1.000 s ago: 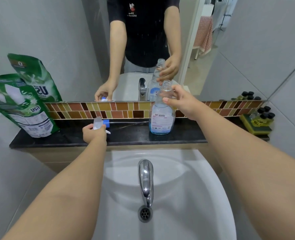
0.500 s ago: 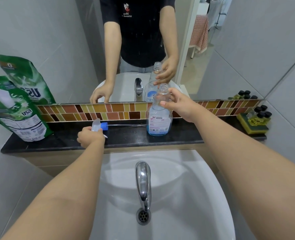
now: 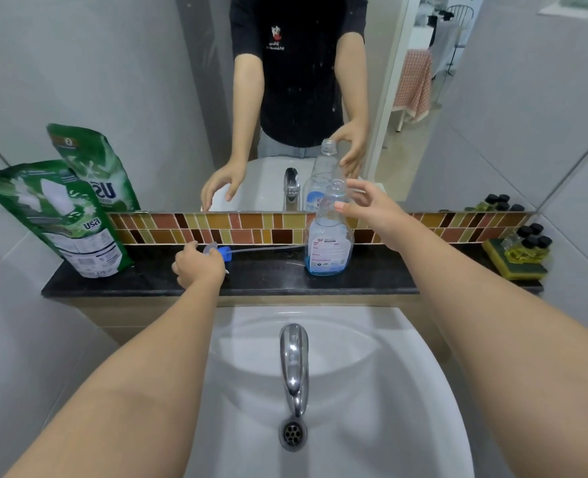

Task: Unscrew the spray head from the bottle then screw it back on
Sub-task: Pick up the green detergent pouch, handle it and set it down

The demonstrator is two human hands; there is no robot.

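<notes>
1. Two hands: the left hand [image 3: 199, 267] at nine o'clock, the right hand [image 3: 372, 212] at one o'clock.
2. One bottle [image 3: 329, 236], uncapped.
3. One spray head [image 3: 218, 251].
4. One green pouch [image 3: 54, 219] at ten o'clock.
5. One tap [image 3: 294, 363] at six o'clock.
6. A cluster of small black-capped bottles [image 3: 527, 243] at three o'clock; exact count unclear.
</notes>
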